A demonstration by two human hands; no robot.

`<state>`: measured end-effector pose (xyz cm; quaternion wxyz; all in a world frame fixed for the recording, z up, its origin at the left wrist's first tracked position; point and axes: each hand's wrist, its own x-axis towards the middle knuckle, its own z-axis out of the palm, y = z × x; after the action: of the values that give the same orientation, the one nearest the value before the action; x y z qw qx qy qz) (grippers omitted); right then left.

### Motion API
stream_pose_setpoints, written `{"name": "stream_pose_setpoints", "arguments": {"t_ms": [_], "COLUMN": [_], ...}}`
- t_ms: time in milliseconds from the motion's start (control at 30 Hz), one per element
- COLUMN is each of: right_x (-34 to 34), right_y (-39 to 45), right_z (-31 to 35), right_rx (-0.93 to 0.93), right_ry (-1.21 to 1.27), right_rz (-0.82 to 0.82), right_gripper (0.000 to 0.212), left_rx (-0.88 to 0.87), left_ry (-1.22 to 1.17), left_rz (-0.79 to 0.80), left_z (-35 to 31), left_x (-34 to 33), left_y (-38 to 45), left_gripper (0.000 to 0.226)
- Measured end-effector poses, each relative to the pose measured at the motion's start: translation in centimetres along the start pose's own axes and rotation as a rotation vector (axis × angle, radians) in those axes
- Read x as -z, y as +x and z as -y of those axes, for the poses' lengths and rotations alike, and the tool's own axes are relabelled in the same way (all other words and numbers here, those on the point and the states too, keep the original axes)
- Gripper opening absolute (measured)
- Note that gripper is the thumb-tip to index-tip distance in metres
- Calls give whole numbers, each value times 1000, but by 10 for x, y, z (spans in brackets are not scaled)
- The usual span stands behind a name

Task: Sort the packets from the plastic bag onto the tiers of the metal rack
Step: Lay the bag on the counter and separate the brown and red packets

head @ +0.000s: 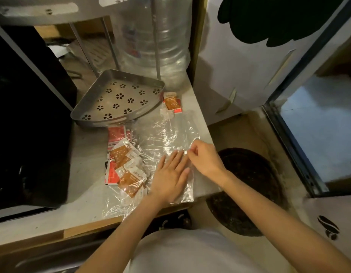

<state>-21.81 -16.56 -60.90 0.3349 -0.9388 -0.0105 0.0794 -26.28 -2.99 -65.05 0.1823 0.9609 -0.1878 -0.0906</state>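
A clear plastic bag lies flattened on the pale counter. My left hand presses flat on the bag with straight fingers. My right hand pinches the bag's edge just beside the left fingertips. Several orange and red packets lie in a loose pile to the left of my hands, partly under plastic. One more orange packet sits apart near the rack. The lowest tier of the metal rack, a corner tray with flower-shaped holes, holds nothing; an upper tier shows at the top edge.
A large clear water jug stands behind the rack. A black appliance fills the left side. The counter's right edge drops to a dark round mat on the floor. White panels stand to the right.
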Motion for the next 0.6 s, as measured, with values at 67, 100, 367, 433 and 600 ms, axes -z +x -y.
{"name": "stream_pose_setpoints", "arguments": {"t_ms": [67, 100, 367, 433, 600], "right_x": [6, 10, 41, 47, 61], "right_y": [0, -1, -12, -9, 7], "right_z": [-7, -11, -64, -78, -94], "right_rx": [-80, -122, -237, -281, -256], "right_ry": [163, 254, 548, 526, 304], "right_rz": [-34, -53, -258, -281, -265], "right_gripper": [12, 12, 12, 11, 14], "left_rx": [4, 4, -19, -16, -24], "left_ry": [20, 31, 86, 92, 89], "left_rz": [4, 5, 8, 10, -2], "left_z": [3, 5, 10, 11, 11], "left_x": [-1, -2, -4, -5, -6], "left_y": [0, -1, -2, -1, -3], "left_gripper": [56, 54, 52, 52, 51]}}
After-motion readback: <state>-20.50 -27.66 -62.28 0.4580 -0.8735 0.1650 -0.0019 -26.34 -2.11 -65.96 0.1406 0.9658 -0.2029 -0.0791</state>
